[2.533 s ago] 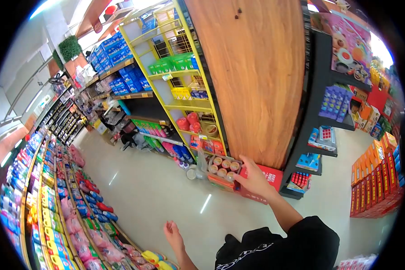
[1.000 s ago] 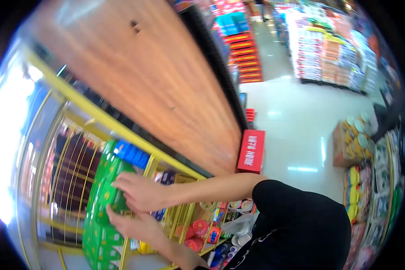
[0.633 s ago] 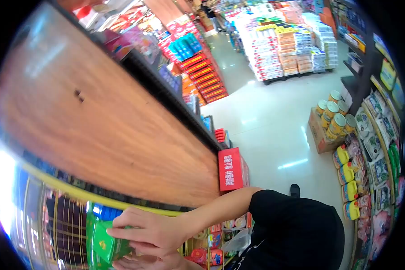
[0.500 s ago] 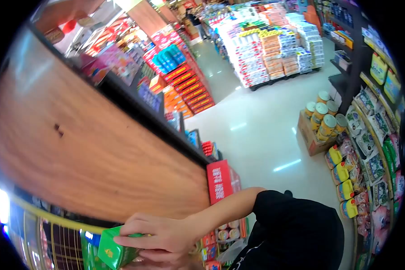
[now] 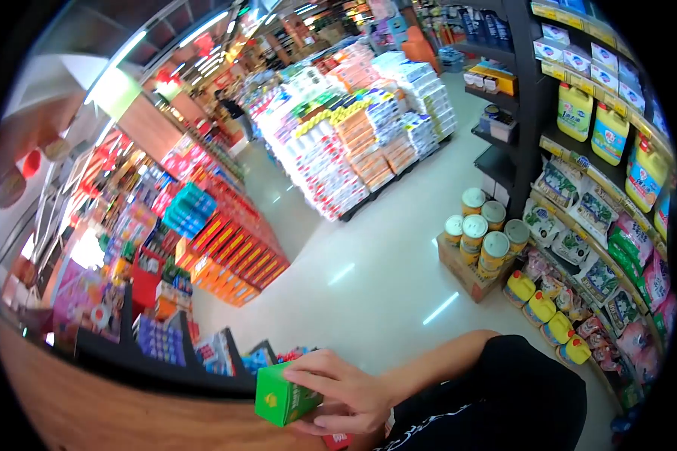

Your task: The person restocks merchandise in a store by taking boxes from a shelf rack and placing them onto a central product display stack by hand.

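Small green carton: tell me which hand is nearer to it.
Right. The right hand holds the small green carton in its fingers; the left hand is out of view.

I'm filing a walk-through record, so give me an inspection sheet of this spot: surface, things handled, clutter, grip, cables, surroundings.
Surface: pale floor, shiny.
Things handled: one green box.
Clutter: carton with cans on the floor, beside the shelves.
Grip: right hand closed on the green box; left hand not in view.
Cables: nothing seen.
Surroundings: stacked packs; a person in the distance.
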Demonstrator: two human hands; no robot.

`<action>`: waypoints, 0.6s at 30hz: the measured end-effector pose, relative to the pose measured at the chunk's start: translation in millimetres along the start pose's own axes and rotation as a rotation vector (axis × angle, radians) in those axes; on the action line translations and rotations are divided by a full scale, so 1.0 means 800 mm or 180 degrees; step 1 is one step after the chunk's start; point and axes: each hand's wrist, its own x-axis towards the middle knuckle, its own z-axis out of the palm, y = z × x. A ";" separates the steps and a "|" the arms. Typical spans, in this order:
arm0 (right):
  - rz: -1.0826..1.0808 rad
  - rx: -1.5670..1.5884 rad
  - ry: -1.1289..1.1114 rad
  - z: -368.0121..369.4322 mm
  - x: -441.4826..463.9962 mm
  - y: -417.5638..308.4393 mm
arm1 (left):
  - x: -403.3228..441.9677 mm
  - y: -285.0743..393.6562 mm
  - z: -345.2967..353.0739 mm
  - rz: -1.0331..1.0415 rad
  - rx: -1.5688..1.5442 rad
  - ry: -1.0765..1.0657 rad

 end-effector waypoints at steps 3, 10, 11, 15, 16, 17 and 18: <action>0.0224 -0.0474 0.0489 -0.037 0.010 0.056 | 0.004 -0.035 0.083 -0.0162 -0.0362 -0.0292; -0.0100 -0.2038 0.1022 -0.112 0.072 0.251 | 0.045 -0.169 0.263 -0.0363 -0.1088 -0.0852; -0.0084 -0.2212 0.1006 -0.126 0.087 0.282 | 0.063 -0.188 0.288 -0.0380 -0.1196 -0.0930; 0.1296 -0.1369 0.1213 -0.196 0.110 0.387 | 0.117 -0.251 0.391 -0.0615 -0.1762 -0.1087; 0.1292 -0.1537 0.1126 -0.211 0.114 0.409 | 0.126 -0.264 0.413 -0.0703 -0.1953 -0.1142; 0.1333 -0.1736 0.0988 -0.230 0.115 0.433 | 0.136 -0.275 0.436 -0.0542 -0.1822 -0.1221; 0.1432 -0.1802 0.1087 -0.246 0.119 0.451 | 0.147 -0.283 0.460 -0.0175 -0.1377 -0.1271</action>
